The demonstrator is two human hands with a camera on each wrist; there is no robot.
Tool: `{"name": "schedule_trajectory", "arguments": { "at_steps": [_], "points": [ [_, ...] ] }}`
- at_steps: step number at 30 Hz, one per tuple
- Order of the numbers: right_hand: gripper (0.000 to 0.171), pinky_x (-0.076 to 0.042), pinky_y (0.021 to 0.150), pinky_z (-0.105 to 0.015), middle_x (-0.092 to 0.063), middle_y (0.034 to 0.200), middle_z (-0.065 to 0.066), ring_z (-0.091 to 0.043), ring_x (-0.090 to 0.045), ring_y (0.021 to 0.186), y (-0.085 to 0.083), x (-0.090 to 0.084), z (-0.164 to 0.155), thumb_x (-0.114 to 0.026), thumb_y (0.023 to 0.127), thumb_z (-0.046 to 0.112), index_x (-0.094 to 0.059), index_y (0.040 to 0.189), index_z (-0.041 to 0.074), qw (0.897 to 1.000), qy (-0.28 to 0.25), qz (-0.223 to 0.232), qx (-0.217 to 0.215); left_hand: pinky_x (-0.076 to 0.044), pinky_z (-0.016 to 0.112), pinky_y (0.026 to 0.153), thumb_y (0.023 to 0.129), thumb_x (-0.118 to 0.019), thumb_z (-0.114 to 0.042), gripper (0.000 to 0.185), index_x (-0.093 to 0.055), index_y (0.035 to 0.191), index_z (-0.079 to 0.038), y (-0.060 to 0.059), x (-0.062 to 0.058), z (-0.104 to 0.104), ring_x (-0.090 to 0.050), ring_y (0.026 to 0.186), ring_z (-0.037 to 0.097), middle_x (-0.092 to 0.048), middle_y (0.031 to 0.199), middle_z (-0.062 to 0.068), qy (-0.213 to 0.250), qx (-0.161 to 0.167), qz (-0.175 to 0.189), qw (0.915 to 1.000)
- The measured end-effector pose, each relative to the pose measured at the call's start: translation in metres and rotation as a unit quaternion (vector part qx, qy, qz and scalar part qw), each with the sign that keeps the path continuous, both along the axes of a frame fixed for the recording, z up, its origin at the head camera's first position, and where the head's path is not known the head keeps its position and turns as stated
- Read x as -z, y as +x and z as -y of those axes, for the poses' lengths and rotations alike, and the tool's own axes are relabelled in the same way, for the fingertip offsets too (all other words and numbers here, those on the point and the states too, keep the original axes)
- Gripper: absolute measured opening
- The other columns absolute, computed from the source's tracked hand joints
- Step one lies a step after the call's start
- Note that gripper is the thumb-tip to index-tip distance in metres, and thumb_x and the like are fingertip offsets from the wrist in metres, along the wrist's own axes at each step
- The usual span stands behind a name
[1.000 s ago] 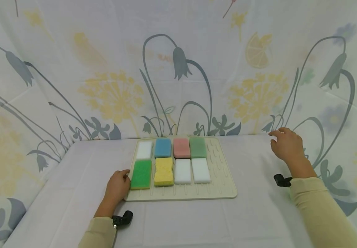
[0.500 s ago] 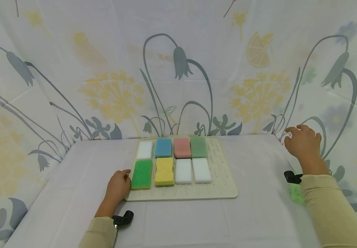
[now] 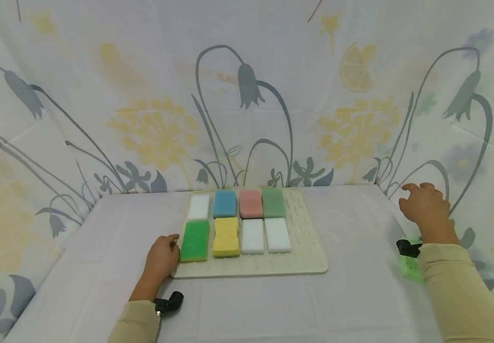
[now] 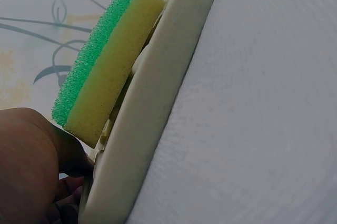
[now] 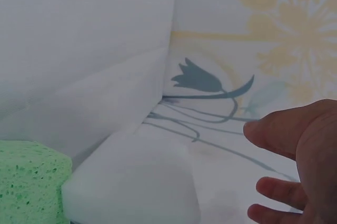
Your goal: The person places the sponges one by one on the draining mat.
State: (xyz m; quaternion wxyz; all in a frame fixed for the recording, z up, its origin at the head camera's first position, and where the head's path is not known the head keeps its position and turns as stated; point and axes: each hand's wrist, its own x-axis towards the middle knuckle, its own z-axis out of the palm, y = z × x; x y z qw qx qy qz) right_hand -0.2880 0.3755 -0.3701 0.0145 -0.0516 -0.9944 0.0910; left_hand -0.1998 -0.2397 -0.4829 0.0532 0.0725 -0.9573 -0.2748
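Note:
My left hand (image 3: 161,257) grips the left edge of a cream ridged drying mat (image 3: 313,257), beside a green-and-yellow scouring sponge (image 3: 194,240). In the left wrist view, the thumb lies at the mat's rim (image 4: 152,97), with the other fingers partly hidden. My right hand (image 3: 426,207) is raised at the far right, its fingers loosely bent around nothing. Below its wrist lies a light green porous sponge (image 3: 411,269), partly covered by the sleeve. The right wrist view shows that sponge (image 5: 31,182) touching a white sponge block (image 5: 131,182), with the thumb and fingers apart from both.
Two rows of sponges rest on the mat: blue (image 3: 224,204), pink (image 3: 251,204), pale green (image 3: 274,203), yellow (image 3: 226,237) and several white blocks (image 3: 252,236). White cloth (image 3: 350,286) covers the table. Flower-printed fabric (image 3: 152,95) rises behind and at both sides.
My right hand has shifted rightward, then slightly down, and the light green sponge has come into view below its wrist. The left hand and the sponges on the mat have stayed put.

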Motion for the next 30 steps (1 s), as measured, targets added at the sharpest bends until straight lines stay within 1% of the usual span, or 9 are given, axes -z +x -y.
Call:
{"name": "schedule_trajectory", "arguments": {
  "at_steps": [3,6,8,11,16,22,27,30],
  "points": [
    [0.052,-0.037,0.08,-0.072,-0.021,0.134,-0.048,-0.068,-0.035,0.109,0.0,0.003,-0.003,-0.041,0.095,0.023,-0.034,0.139,-0.004,1.0,-0.006,0.019,-0.008,-0.049,0.044,0.075,0.094,-0.047,-0.009,0.039,-0.058,0.128,0.006,0.0,0.0,0.001,-0.058,0.085,0.027,-0.062,0.1,0.018,-0.001,-0.001,0.001,1.0],
    [0.053,-0.042,0.075,-0.067,-0.024,0.128,-0.051,-0.066,-0.044,0.098,0.001,0.006,-0.007,-0.04,0.095,0.021,-0.032,0.138,-0.007,0.999,-0.004,0.041,-0.021,-0.049,0.044,0.074,0.094,-0.047,-0.009,0.039,-0.058,0.128,0.006,0.0,0.002,0.001,-0.058,0.084,0.026,-0.061,0.1,0.018,-0.001,-0.001,0.001,1.0],
    [0.053,-0.043,0.074,-0.065,-0.026,0.125,-0.052,-0.064,-0.047,0.097,0.001,0.009,-0.01,-0.04,0.094,0.021,-0.032,0.138,-0.009,0.998,-0.003,0.056,-0.027,-0.049,0.044,0.074,0.094,-0.046,-0.01,0.039,-0.058,0.128,0.006,-0.001,0.003,0.001,-0.058,0.084,0.026,-0.061,0.1,0.018,-0.003,-0.001,-0.001,1.0],
    [0.053,-0.044,0.076,-0.065,-0.031,0.123,-0.051,-0.063,-0.047,0.1,0.002,0.014,-0.014,-0.04,0.094,0.021,-0.033,0.137,-0.009,0.997,-0.002,0.069,-0.034,-0.049,0.043,0.073,0.094,-0.046,-0.009,0.039,-0.059,0.127,0.006,-0.001,0.004,0.001,-0.057,0.083,0.026,-0.062,0.099,0.018,-0.003,-0.002,-0.003,1.0],
    [0.052,-0.044,0.08,-0.065,-0.041,0.123,-0.046,-0.061,-0.045,0.108,0.004,0.023,-0.018,-0.04,0.093,0.019,-0.035,0.135,-0.01,0.996,-0.004,0.076,-0.044,-0.049,0.044,0.074,0.094,-0.047,-0.009,0.038,-0.059,0.127,0.006,-0.001,0.004,0.001,-0.058,0.084,0.027,-0.062,0.1,0.018,-0.002,-0.001,-0.008,1.0],
    [0.052,-0.043,0.079,-0.066,-0.04,0.13,-0.043,-0.061,-0.045,0.108,0.005,0.028,-0.017,-0.039,0.094,0.016,-0.032,0.14,-0.007,0.995,-0.019,0.091,-0.032,-0.049,0.045,0.074,0.094,-0.047,-0.009,0.038,-0.059,0.127,0.006,0.0,0.003,0.001,-0.059,0.085,0.027,-0.062,0.1,0.019,-0.002,-0.001,-0.009,1.0],
    [0.05,-0.043,0.082,-0.066,-0.041,0.13,-0.043,-0.061,-0.046,0.108,0.006,0.029,-0.015,-0.04,0.093,0.012,-0.034,0.139,-0.006,0.996,-0.02,0.081,-0.032,-0.049,0.044,0.073,0.094,-0.047,-0.009,0.038,-0.059,0.126,0.007,-0.001,0.002,0.0,-0.058,0.084,0.027,-0.062,0.099,0.019,-0.003,-0.001,-0.009,1.0],
    [0.048,-0.044,0.079,-0.063,-0.045,0.126,-0.042,-0.06,-0.048,0.105,0.006,0.03,-0.011,-0.041,0.092,0.01,-0.036,0.137,-0.006,0.997,-0.021,0.066,-0.034,-0.049,0.043,0.073,0.094,-0.047,-0.01,0.038,-0.059,0.126,0.006,-0.001,0.001,-0.001,-0.058,0.084,0.027,-0.062,0.099,0.018,-0.003,-0.001,-0.009,1.0]
  ]
}}
